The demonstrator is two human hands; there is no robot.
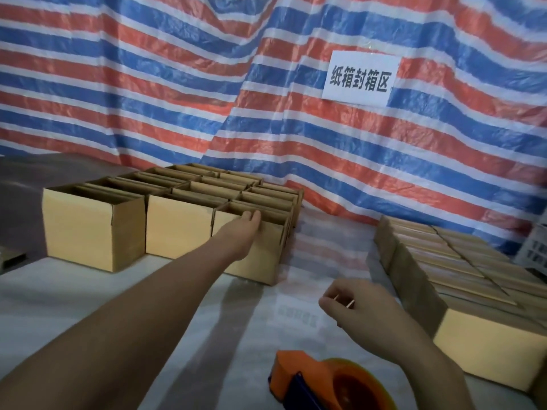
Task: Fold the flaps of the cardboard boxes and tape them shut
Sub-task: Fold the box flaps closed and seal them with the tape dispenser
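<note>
Several open cardboard boxes (pixel 94 229) stand in a block at the left, flaps tucked down inside. My left hand (pixel 245 226) reaches out to the nearest right-hand box (pixel 257 261) of that block, its fingers hooked over the box's front top edge. My right hand (pixel 355 303) hovers over the table in the middle, fingers loosely curled and holding nothing. An orange tape dispenser (pixel 328 383) with a roll of tape lies on the table just below my right hand, apart from it.
Rows of closed cardboard boxes (pixel 473 338) fill the right side of the white-covered table (pixel 88 294). A red, white and blue striped tarp (pixel 177 84) hangs behind, with a white paper sign (pixel 359 78) on it. A white crate (pixel 535 253) shows at the far right.
</note>
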